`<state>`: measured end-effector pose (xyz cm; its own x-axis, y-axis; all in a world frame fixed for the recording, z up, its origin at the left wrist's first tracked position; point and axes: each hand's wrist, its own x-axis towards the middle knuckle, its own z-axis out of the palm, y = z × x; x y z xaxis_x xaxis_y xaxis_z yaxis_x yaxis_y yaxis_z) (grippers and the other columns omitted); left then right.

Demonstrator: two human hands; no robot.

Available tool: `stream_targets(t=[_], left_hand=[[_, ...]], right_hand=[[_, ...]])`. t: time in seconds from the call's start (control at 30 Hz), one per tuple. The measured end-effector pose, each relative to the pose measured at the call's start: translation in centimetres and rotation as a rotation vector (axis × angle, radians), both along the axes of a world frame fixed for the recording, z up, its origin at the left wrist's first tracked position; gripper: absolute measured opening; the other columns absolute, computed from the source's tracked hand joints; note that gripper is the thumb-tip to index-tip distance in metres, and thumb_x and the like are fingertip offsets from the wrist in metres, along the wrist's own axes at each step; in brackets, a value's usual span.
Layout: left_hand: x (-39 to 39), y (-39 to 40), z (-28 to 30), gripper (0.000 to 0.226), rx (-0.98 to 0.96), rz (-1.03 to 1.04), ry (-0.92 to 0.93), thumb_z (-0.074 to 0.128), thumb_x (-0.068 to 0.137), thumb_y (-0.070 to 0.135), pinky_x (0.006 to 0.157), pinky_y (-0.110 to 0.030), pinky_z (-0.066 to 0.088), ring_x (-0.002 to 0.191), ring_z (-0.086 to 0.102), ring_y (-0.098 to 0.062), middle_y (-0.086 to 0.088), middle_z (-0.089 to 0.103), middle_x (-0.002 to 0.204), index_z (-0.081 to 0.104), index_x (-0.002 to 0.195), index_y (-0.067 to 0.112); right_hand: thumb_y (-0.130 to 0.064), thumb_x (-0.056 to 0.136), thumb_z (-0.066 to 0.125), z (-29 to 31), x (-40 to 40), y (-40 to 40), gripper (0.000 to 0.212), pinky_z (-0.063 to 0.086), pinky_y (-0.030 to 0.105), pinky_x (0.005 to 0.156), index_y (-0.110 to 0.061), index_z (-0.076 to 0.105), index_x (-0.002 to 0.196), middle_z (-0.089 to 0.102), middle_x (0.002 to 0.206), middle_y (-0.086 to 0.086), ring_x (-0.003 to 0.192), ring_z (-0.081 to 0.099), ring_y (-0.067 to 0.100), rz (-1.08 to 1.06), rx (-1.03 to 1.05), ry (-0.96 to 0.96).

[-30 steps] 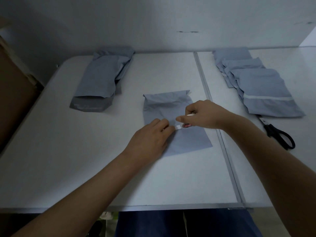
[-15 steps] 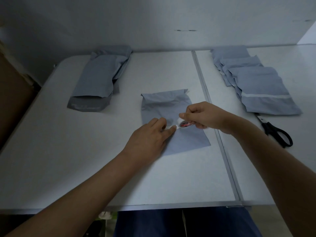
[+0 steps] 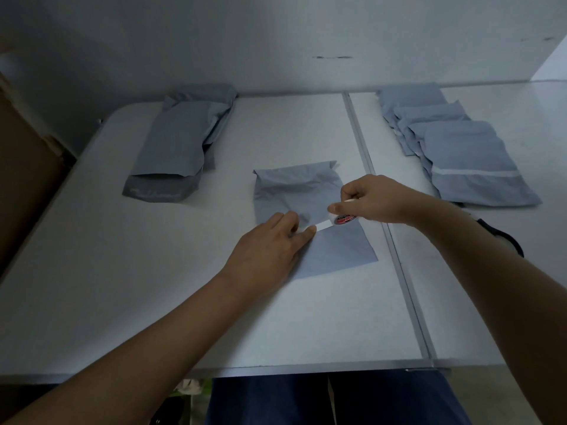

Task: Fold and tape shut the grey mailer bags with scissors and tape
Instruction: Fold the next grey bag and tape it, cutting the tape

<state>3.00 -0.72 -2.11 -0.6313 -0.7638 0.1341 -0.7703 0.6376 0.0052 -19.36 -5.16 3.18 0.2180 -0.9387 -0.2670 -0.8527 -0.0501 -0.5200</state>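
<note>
Right hand (image 3: 376, 199) drew gripped tape roll (image 3: 343, 216) rightward; left hand (image 3: 270, 251) flat on mailer (image 3: 306, 216), white table (image 3: 122, 271).

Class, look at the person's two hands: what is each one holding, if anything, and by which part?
The right hand grips the tape roll around its rim. The left hand grips nothing; its straight fingers press the tape's free end onto the folded grey mailer bag.

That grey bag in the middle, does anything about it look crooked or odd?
Slightly. The folded grey plastic mailer bag lies skewed on the white table, its top edge crumpled. Otherwise nothing stands out: left hand presses it, right hand pulls the white tape roll.
</note>
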Motion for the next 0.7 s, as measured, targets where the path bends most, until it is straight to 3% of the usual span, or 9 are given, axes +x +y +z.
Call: stream_targets(t=[0.47,0.7], left_hand=[[-0.02,0.14,0.07,0.043,-0.008,-0.003,-0.016,0.059,0.09,0.024,0.05,-0.026,0.029,0.085,0.051,-0.02,-0.004,0.052,0.101,0.057,0.132,0.019],[-0.16,0.38,0.19,0.049,0.016,0.035,-0.03,0.049,0.095,0.027,0.06,-0.027,0.031,0.1,0.046,-0.019,-0.003,0.044,0.116,0.039,0.144,0.024]], right_hand=[[-0.047,0.084,0.066,0.29,-0.59,-0.19,0.039,0.034,0.025,0.057,-0.008,0.066,0.081,0.058,0.07,0.003,0.064,0.047,0.013,0.003,-0.009,0.115],[-0.046,0.081,0.065,0.24,-0.4,-0.36,0.032,0.039,0.028,0.061,-0.015,0.064,0.077,0.06,0.071,0.0,0.067,0.053,0.016,0.021,-0.055,0.24]])
